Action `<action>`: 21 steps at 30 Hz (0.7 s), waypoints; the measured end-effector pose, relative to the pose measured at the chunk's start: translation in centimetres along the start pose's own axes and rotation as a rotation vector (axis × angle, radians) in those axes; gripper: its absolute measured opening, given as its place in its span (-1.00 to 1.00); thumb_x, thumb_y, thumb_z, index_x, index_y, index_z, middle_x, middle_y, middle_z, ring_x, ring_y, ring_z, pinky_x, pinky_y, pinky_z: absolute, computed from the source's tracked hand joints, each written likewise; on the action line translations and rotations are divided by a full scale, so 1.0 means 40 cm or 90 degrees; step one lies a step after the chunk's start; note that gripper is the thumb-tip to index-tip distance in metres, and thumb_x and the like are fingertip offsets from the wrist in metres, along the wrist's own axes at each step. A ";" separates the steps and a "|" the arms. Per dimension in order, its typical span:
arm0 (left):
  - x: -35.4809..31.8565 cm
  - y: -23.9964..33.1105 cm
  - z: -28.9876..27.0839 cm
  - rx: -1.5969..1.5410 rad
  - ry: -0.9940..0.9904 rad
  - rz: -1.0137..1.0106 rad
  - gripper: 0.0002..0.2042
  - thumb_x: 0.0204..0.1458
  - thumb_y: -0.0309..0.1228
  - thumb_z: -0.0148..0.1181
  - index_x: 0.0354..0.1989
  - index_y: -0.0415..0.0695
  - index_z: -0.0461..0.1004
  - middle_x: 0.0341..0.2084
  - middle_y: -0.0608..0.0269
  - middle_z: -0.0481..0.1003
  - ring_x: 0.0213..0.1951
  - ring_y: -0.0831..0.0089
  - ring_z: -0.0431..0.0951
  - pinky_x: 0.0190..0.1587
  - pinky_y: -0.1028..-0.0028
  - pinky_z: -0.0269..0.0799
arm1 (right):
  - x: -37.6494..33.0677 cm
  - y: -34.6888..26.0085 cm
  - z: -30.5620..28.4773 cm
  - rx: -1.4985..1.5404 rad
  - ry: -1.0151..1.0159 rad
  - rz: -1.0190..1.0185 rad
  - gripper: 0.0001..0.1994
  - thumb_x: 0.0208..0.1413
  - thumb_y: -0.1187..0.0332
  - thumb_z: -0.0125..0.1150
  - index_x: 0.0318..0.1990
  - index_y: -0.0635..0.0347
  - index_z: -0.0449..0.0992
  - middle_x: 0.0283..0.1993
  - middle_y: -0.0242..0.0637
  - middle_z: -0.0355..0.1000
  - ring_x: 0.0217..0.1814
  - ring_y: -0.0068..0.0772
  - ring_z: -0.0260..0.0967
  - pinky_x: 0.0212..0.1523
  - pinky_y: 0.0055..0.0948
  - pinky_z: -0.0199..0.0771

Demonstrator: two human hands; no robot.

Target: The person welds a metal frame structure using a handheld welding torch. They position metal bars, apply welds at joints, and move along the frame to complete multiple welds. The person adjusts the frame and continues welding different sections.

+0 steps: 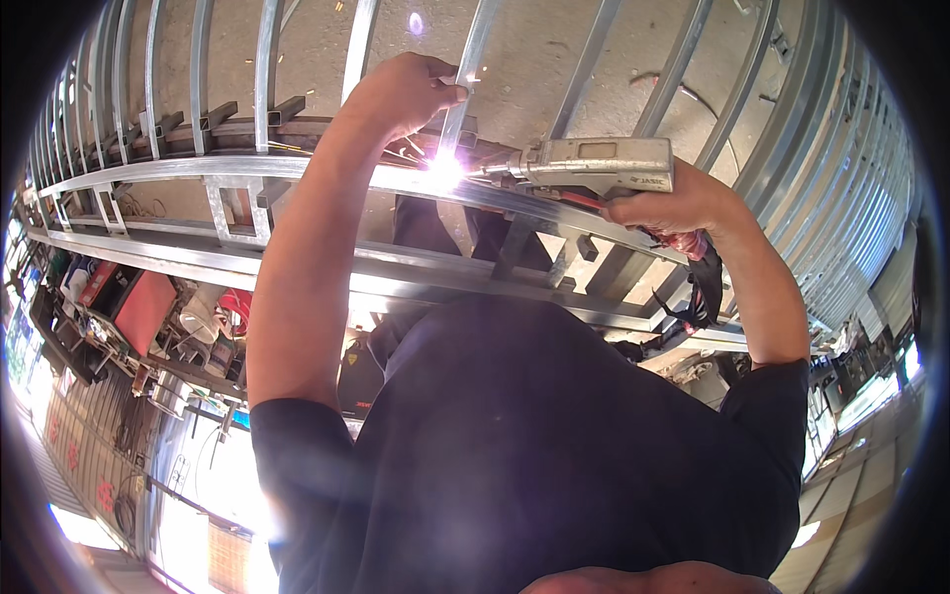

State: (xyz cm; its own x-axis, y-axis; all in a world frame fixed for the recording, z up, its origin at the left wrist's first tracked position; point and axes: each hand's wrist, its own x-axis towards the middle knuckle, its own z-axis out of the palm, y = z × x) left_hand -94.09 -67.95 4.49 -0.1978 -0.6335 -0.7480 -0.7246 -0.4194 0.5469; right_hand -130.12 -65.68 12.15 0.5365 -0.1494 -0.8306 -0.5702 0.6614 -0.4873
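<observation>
My right hand (683, 203) is wrapped round the handle of a pale metal welding gun (604, 158), whose nozzle points left. A glaring white-violet light with sparks covers the spot where the nozzle tip meets the frame, so the joint there is hidden. That spot lies at the foot of a square metal bar (475, 45), where it meets the long silvery rail (218, 170). Just above the glare, my left hand (411, 94) pinches this bar between thumb and fingers. A dark cable bundle (705, 282) hangs below my right wrist.
More parallel bars (584, 69) run off from the rail on both sides. A second rail (168, 255) lies nearer my body, joined by short crosspieces. Concrete floor (534, 45) shows between the bars. At the left stand a red box (146, 312) and assorted workshop gear.
</observation>
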 end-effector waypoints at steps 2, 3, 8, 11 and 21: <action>-0.010 0.015 -0.008 0.036 -0.004 0.001 -0.45 0.15 -0.11 0.41 0.23 -0.19 0.62 0.00 -0.10 0.70 -0.13 0.17 0.73 -0.02 0.26 0.61 | -0.013 -0.003 -0.007 -0.006 0.010 0.054 -0.33 0.04 0.24 0.54 0.34 0.19 0.52 -0.03 -0.29 0.61 -0.08 -0.46 0.53 -0.04 -0.36 0.60; -0.017 0.026 -0.012 0.054 -0.004 0.001 -0.46 0.15 -0.10 0.41 0.22 -0.17 0.62 -0.02 -0.09 0.71 -0.11 0.15 0.73 0.01 0.26 0.61 | -0.028 -0.012 -0.011 -0.011 0.024 0.061 -0.32 0.03 0.24 0.55 0.34 0.19 0.52 -0.02 -0.28 0.62 -0.07 -0.45 0.54 -0.03 -0.36 0.60; -0.062 0.148 0.014 0.104 0.241 0.047 -0.54 0.21 -0.03 0.30 0.17 -0.03 0.65 -0.04 0.05 0.72 -0.05 0.10 0.74 0.06 0.20 0.61 | -0.138 0.020 -0.063 0.011 0.086 0.114 -0.31 -0.03 0.26 0.60 0.32 0.16 0.55 -0.04 -0.27 0.64 -0.07 -0.45 0.56 -0.06 -0.39 0.61; -0.057 0.192 0.143 0.086 0.132 0.130 -0.55 0.23 -0.10 0.27 0.20 -0.07 0.62 -0.03 -0.01 0.71 0.00 0.00 0.71 0.13 0.18 0.58 | -0.170 0.078 -0.091 0.036 0.066 0.109 -0.33 -0.02 0.27 0.59 0.30 0.17 0.55 -0.11 -0.32 0.63 -0.16 -0.50 0.53 -0.16 -0.42 0.58; 0.008 0.214 0.215 0.022 0.000 0.025 -0.50 0.14 -0.10 0.39 0.16 -0.18 0.66 -0.15 -0.05 0.72 -0.08 0.04 0.73 0.07 0.19 0.60 | -0.156 0.175 -0.123 0.028 0.023 0.057 -0.40 0.00 0.20 0.57 0.21 0.25 0.59 -0.16 -0.28 0.63 -0.21 -0.47 0.53 -0.18 -0.39 0.58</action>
State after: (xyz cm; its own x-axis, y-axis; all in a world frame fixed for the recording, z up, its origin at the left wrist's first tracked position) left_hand -106.02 -66.16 5.69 -0.2267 -0.6491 -0.7261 -0.7388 -0.3712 0.5625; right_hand -140.53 -63.71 12.60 0.4607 -0.1143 -0.8802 -0.5866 0.7050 -0.3986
